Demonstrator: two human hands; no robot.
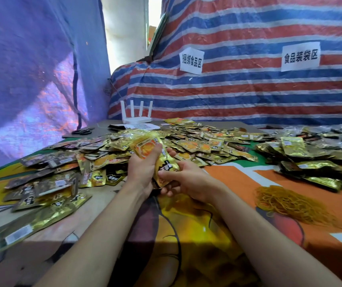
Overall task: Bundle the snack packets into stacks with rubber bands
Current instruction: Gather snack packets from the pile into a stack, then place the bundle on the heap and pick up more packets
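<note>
While both forearms reach forward over the table, the two hands meet at centre frame on one small stack of packets (159,160). Head view only.

Left hand (143,168): fingers curled round the upper half of the stack, thumb lying across the orange-printed face of the top packet. Grasping.

Right hand (183,180): closed on the lower end of the same stack, thumb pressed on the gold-and-black front, fingers wrapped underneath. Grasping. The stack is held tilted, its top end leaning away from the person, lifted clear of the cloth. Whether a band is already on it cannot be told.

Loose packets (197,141): a wide, shallow heap of gold foil sachets spread across the far and left parts of the table, many face down. A second heap (310,156) lies to the right, well apart from the hands.

Rubber bands (290,204): a tangled yellow-brown pile on the cloth, right of the right forearm, not touching it.

Tablecloth (269,235): printed orange, yellow and green; bare in front of the person.

Background: a white router (138,119) with four upright antennas stands at the far table edge, scissors (82,131) lie to its left. A red-white-blue striped tarp (248,90) hangs behind, with two white paper signs (191,61) fixed to it; a blue tarp (31,69) closes the left side.
</note>
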